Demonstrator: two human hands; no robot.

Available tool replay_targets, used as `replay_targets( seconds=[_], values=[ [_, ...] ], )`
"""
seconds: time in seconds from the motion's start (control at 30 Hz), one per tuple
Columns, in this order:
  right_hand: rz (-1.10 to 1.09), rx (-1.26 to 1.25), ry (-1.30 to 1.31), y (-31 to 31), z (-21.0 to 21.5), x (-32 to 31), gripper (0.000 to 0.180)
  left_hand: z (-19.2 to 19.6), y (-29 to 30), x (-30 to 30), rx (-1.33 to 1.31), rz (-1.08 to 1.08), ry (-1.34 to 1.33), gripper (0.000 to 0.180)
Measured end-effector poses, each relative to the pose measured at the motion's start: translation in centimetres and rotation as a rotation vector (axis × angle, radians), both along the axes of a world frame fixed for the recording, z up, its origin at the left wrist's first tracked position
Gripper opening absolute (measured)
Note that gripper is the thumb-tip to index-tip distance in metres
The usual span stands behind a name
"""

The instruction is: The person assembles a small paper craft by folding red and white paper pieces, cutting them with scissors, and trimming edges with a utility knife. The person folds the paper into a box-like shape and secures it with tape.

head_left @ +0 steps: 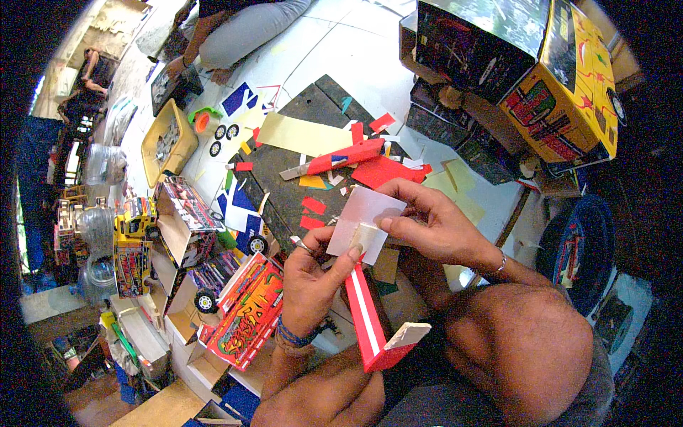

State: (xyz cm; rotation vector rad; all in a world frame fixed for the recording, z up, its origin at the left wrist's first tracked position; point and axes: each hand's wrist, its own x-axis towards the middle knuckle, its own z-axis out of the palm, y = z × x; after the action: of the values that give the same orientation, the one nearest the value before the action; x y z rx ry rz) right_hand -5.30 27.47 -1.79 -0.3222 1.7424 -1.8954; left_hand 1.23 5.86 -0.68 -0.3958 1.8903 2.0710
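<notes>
From where I operate, the white sheet (348,212) hides the left hand's (309,285) fingertips from me, and its thumb covers part of the pale end of the red striped piece (366,313). I can't see the right hand's (434,228) rear fingertips either. At the far edge, my view cuts off a seated co-worker's (245,39) upper body. Left, the yellow tray's (186,148) small pieces are too tiny for me to identify.

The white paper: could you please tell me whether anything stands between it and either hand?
Nothing visible separates the right hand from the white paper, which it pinches near the right edge. The pale end of the red-and-white piece, though, appears to lie between the paper and the thumb of the left hand.
</notes>
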Motion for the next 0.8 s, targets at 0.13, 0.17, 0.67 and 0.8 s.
replay_targets(
  seconds=[0.13, 0.17, 0.67, 0.8],
  values=[
    [-0.013, 0.001, 0.041, -0.1, -0.2, 0.0, 0.027, 0.2, -0.1, 0.0, 0.02, 0.003, 0.009, 0.033],
    [-0.015, 0.007, 0.038, -0.1, -0.3, 0.0, 0.027, 0.2, -0.1, 0.0, 0.026, 0.006, 0.004, 0.033],
    [0.019, 0.018, 0.088, -0.2, -0.8, 0.2, 0.035, 0.3, -0.7, -0.1, 0.003, -0.107, -0.007, 0.038],
    [0.114, 0.001, 0.073, -0.1, -1.4, 0.2, 0.037, 0.8, -1.6, -0.2, -0.019, -0.216, -0.077, 0.04]
  ],
)
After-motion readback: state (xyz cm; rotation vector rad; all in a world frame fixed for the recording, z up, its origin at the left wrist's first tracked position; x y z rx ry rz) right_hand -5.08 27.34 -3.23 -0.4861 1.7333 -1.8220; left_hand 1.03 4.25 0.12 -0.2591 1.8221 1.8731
